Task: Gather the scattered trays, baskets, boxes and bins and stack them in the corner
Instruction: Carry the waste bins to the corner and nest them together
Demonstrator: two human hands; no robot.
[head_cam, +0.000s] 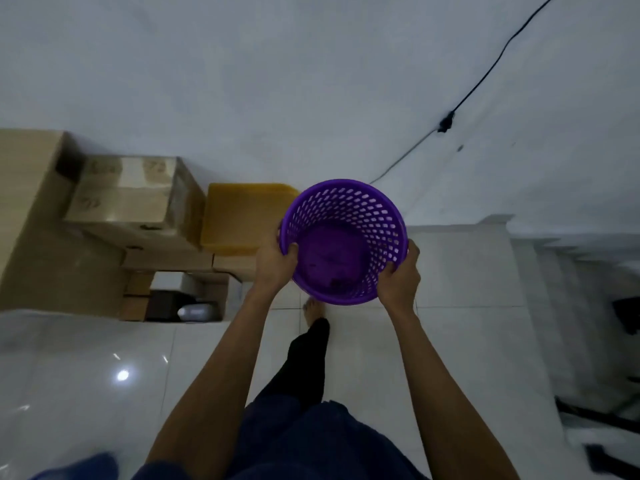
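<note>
A person's left hand point(275, 261) and right hand point(398, 275) each keep a closed grip on the rim of a purple basket point(343, 240), carried just right of a yellow tray point(239, 220) atop stacked boxes point(135, 195); set down carelessly, it could tip off that tray

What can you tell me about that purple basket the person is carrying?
The purple basket is round, of plastic by its look, with walls pierced by rows of small holes and a solid bottom. It is held upright in the air, open mouth up, above the pale tiled floor. The left hand and right hand grip its rim on opposite sides. A few dark bits lie inside; otherwise it looks empty.
</note>
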